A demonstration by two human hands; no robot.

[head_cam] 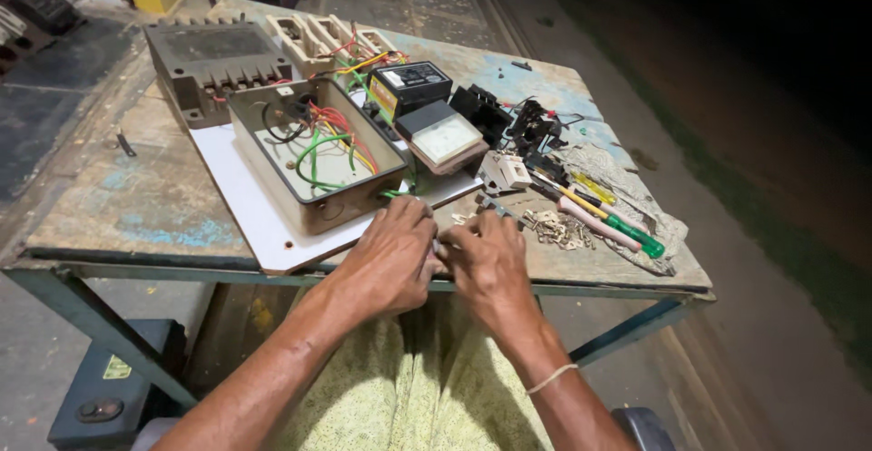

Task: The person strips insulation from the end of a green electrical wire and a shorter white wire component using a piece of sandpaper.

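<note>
Head view: hands beside wired box

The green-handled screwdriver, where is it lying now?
In the head view the green-handled screwdriver lies on the grey cloth at the right side of the table, beside the pile of small screws and to the right of the right hand.

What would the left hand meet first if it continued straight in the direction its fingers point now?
Probably the open metal box: the left hand points up the table toward its near corner, where green wires come out. Depth is uncertain.
</note>
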